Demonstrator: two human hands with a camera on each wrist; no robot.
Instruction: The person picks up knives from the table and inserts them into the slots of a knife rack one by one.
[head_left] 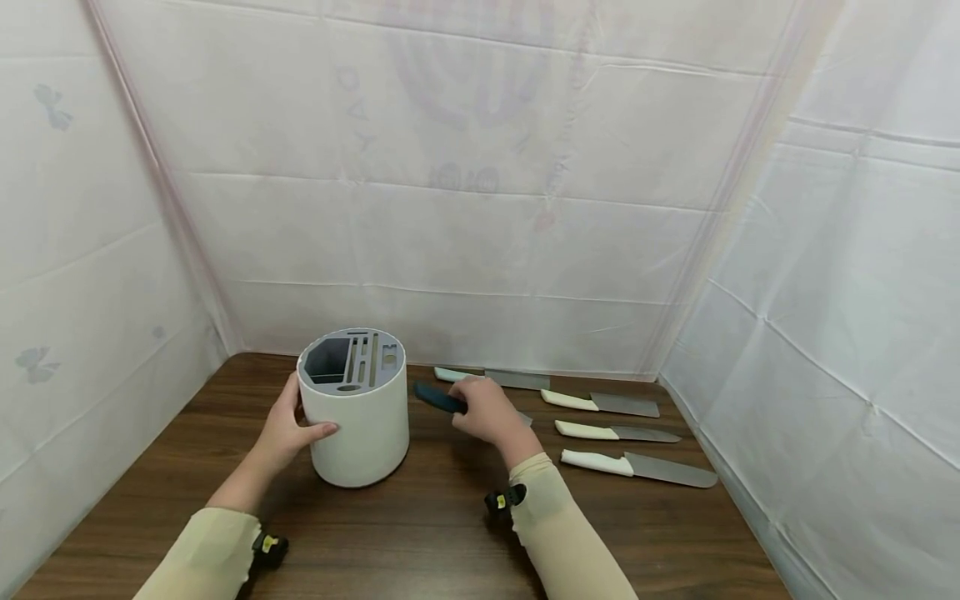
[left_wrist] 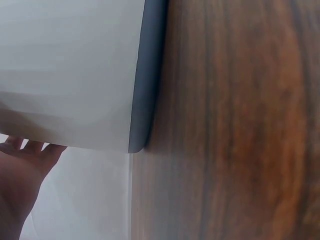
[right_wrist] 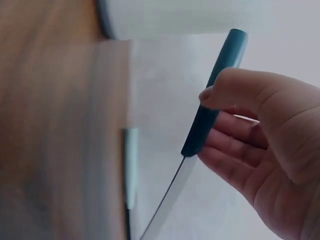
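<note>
centre of frame: knife block (head_left: 352, 408) is steadied by left hand (head_left: 288, 429), fingers straight against its wall.
right grip: dark-handled knife (head_left: 438, 398) is pinched by right hand (head_left: 487, 410).
risk: blade could miss a slot and skid; block could be tipped on counter (head_left: 420, 533).

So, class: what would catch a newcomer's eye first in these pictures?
First, the white round knife block near the middle of the wooden table, steadied on its side by the left hand. Just right of it, the right hand holds a dark teal-handled knife. Four white-handled knives lie at the table's right.
</note>
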